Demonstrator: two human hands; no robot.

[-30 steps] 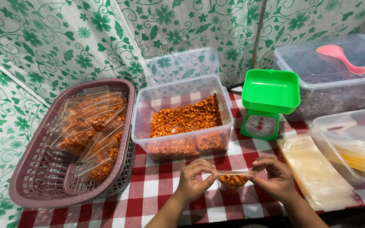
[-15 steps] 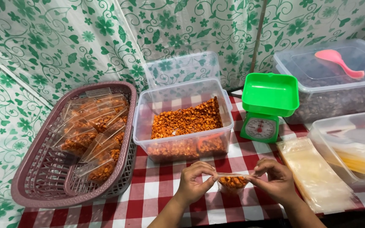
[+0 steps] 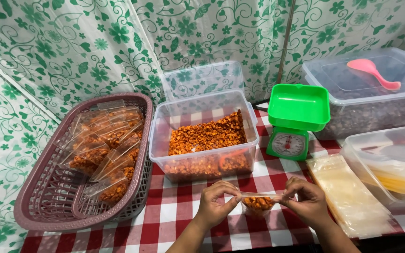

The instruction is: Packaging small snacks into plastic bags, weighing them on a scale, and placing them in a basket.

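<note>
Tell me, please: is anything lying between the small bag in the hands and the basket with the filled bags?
Nothing visible does. The small bag is pinched between the left hand and the right hand, above the checked tablecloth. The purple basket lies to the left, with only bare cloth between. The clear tub of orange snack stands behind, off that line.

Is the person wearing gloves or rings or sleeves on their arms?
No. Both the left hand and the right hand are bare: no gloves, no rings, no watch or bracelet that I can see. The forearms are uncovered too, with no sleeves in view.
</note>
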